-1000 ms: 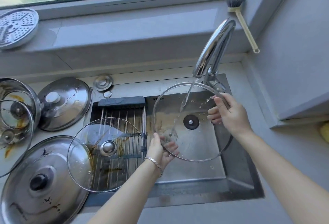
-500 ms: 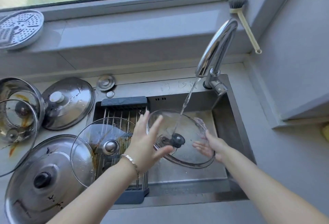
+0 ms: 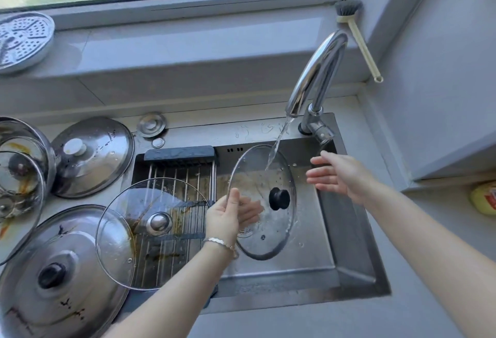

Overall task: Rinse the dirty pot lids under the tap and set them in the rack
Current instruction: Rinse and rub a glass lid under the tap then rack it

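A glass lid (image 3: 268, 233) with a black knob stands tilted on edge over the sink (image 3: 351, 233). My left hand (image 3: 228, 217) grips its left rim, thumb in front and fingers showing through the glass behind. Water from the tap (image 3: 316, 69) strikes the lid's upper part. My right hand (image 3: 339, 174) hovers to the right of the lid with straight fingers, touching nothing. The wire rack (image 3: 185, 174) spans the sink's left half. On it lies a second glass lid (image 3: 126, 219) with a steel knob and brown streaks.
Left of the sink lie a large steel lid (image 3: 53, 297) with a black knob, a steel lid (image 3: 102, 160) with a white knob, and stacked stained lids (image 3: 18, 176). A dish brush (image 3: 361, 39) leans in the corner. A perforated steamer plate (image 3: 21, 39) rests on the sill.
Both hands held the lid a second ago, then tipped it low and flat. Now my left hand alone holds it on edge, and my right hand has let go and moved up right.
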Action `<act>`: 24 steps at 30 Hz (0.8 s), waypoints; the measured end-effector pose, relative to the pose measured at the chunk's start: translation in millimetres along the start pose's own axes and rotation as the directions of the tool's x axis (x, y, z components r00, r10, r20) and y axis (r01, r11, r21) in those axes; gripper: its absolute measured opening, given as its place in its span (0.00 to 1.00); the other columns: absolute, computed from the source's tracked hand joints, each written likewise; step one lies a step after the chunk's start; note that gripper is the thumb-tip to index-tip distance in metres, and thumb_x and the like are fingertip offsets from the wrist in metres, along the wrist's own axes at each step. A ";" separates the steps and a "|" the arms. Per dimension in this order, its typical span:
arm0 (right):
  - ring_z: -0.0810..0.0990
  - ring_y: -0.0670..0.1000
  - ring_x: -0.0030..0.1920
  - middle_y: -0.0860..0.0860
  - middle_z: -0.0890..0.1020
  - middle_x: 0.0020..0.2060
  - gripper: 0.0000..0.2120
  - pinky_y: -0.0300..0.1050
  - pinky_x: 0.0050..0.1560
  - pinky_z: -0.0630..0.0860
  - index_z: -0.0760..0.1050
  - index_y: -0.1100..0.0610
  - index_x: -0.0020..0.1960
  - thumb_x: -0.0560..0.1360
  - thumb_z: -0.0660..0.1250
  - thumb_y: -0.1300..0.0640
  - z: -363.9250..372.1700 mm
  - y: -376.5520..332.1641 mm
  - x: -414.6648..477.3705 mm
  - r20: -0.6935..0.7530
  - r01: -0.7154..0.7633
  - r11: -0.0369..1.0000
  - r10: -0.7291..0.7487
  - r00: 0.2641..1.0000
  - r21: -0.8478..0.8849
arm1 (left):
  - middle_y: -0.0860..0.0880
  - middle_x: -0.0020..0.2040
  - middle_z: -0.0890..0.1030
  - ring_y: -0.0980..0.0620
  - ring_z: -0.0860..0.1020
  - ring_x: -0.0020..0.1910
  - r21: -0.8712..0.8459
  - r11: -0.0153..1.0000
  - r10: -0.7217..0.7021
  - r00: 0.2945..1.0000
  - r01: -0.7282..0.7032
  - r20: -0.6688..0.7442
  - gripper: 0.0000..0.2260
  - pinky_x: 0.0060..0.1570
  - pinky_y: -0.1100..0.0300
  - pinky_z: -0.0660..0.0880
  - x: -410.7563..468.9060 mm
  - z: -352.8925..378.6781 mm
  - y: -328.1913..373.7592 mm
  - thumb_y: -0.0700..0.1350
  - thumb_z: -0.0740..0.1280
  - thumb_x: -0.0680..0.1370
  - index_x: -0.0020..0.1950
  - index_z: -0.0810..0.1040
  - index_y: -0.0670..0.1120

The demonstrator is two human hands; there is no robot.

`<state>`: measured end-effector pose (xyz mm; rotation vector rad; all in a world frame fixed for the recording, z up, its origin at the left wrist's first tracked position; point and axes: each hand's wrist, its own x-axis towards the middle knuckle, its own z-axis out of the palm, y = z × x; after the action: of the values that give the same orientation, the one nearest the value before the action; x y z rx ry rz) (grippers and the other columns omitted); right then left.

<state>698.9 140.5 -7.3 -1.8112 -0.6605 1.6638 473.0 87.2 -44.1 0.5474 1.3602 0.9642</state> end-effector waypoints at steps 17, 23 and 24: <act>0.70 0.45 0.24 0.52 0.75 0.30 0.10 0.30 0.20 0.65 0.76 0.63 0.50 0.77 0.57 0.63 -16.3 28.0 14.0 -0.296 0.140 0.988 -0.151 0.943 -0.059 | 0.45 0.31 0.84 0.50 0.83 0.29 -0.431 0.863 -0.296 0.955 0.263 -0.012 0.21 0.22 0.62 0.77 37.4 -12.0 3.2 0.62 0.55 0.75 0.41 0.71 0.43; 0.77 0.59 0.56 0.61 0.75 0.57 0.20 0.53 0.61 0.73 0.63 0.66 0.69 0.77 0.56 0.65 9.2 15.1 36.9 -0.346 0.136 0.991 -0.123 0.930 0.015 | 0.42 0.33 0.84 0.49 0.83 0.29 -0.248 0.926 -0.308 0.949 0.284 -0.063 0.21 0.20 0.63 0.76 23.5 -55.3 24.2 0.59 0.59 0.75 0.41 0.73 0.40; 0.76 0.58 0.54 0.62 0.75 0.54 0.17 0.58 0.64 0.70 0.67 0.66 0.65 0.76 0.55 0.66 12.5 9.9 40.4 -0.350 0.153 0.988 -0.139 0.926 0.011 | 0.40 0.33 0.84 0.48 0.83 0.29 -0.225 0.933 -0.302 0.951 0.281 -0.065 0.21 0.21 0.63 0.76 21.2 -59.2 26.9 0.58 0.59 0.76 0.41 0.73 0.40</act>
<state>690.1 163.1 -43.4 -1.9149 -0.5851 1.2083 407.6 107.3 -44.5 0.1292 1.3598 0.8864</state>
